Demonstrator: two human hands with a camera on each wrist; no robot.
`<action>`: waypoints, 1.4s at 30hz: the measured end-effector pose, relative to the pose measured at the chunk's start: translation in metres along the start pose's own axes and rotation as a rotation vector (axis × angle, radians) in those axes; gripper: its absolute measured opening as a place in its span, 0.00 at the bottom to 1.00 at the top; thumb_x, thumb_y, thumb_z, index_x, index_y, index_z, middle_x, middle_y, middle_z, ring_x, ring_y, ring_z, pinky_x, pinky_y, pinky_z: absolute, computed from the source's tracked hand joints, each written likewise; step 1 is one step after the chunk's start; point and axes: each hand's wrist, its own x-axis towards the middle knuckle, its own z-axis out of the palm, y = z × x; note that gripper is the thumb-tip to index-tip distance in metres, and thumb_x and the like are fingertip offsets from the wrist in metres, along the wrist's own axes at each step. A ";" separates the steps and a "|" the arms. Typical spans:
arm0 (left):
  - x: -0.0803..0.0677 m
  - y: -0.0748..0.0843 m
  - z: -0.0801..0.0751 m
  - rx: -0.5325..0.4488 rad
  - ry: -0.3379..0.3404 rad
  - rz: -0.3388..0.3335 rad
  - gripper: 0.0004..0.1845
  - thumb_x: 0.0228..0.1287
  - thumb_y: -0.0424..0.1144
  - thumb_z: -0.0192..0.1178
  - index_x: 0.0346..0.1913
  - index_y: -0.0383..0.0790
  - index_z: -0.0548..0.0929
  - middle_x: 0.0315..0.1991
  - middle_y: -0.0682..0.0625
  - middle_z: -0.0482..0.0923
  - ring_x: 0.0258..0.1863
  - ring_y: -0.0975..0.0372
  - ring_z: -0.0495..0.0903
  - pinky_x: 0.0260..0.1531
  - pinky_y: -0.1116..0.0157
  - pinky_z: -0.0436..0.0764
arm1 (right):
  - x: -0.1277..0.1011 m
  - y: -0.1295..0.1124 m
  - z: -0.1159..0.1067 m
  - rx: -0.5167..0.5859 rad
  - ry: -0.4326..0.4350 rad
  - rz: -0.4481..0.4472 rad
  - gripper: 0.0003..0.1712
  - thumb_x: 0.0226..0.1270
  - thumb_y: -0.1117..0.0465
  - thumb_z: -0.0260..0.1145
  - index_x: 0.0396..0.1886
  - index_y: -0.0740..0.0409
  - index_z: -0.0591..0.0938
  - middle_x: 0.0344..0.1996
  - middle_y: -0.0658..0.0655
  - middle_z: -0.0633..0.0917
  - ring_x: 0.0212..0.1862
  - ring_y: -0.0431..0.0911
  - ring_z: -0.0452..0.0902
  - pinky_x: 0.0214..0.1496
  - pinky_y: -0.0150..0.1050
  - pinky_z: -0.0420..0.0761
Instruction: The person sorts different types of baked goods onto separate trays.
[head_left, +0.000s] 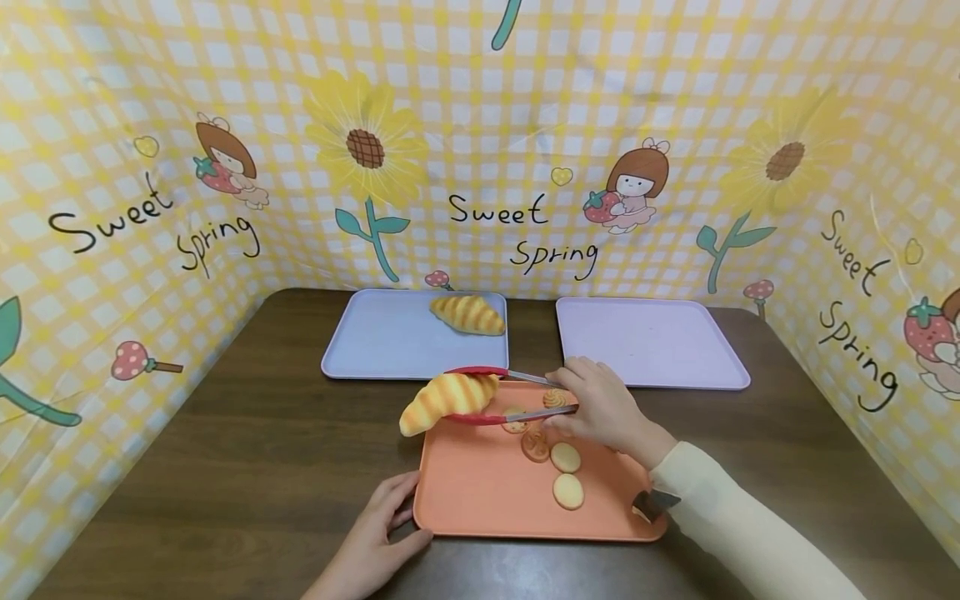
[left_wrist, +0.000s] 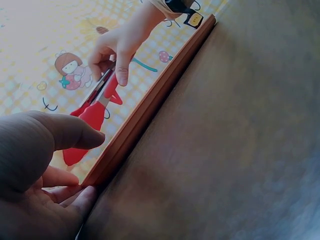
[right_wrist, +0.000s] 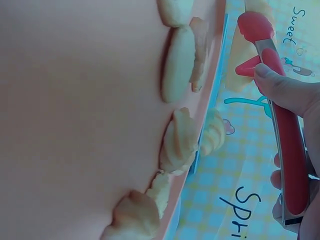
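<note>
My right hand [head_left: 603, 408] grips red-and-silver tongs [head_left: 536, 412]. Their red tips hold a croissant [head_left: 442, 400] above the left part of the orange tray [head_left: 480, 500], with its end reaching past the rim. In the right wrist view the thumb lies along the tongs [right_wrist: 286, 145]. My left hand [head_left: 375, 525] rests at the orange tray's near left corner, fingers against its side and thumb by the front edge. Several cookies [head_left: 567, 492], some round and plain, lie on the orange tray, partly hidden under the tongs.
At the back left a blue tray [head_left: 375, 342] carries another croissant [head_left: 468, 315]. A lilac tray [head_left: 645, 333] stands at the back right. All rest on a dark wooden table [head_left: 225, 442]. A yellow checked cloth [head_left: 480, 133] surrounds it at the back and sides.
</note>
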 end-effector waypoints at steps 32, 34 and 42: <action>0.001 0.001 0.000 0.032 -0.014 0.004 0.36 0.60 0.29 0.70 0.67 0.19 0.66 0.65 0.33 0.64 0.63 0.52 0.68 0.57 0.67 0.78 | 0.050 -0.001 0.015 0.039 0.076 0.052 0.35 0.38 0.48 0.87 0.45 0.62 0.84 0.32 0.54 0.78 0.34 0.51 0.74 0.33 0.45 0.78; 0.001 0.002 0.000 0.029 -0.017 -0.002 0.36 0.60 0.29 0.70 0.68 0.20 0.66 0.65 0.33 0.64 0.63 0.51 0.68 0.58 0.67 0.78 | 0.054 -0.002 0.017 0.034 0.061 0.069 0.35 0.39 0.47 0.86 0.45 0.61 0.84 0.33 0.54 0.78 0.35 0.51 0.75 0.33 0.45 0.78; 0.000 0.000 -0.001 0.024 -0.013 0.055 0.35 0.61 0.29 0.69 0.68 0.19 0.66 0.65 0.32 0.64 0.62 0.62 0.68 0.57 0.69 0.78 | 0.069 -0.007 0.025 0.023 -0.006 0.159 0.35 0.42 0.46 0.85 0.46 0.60 0.84 0.37 0.54 0.79 0.39 0.51 0.75 0.36 0.46 0.80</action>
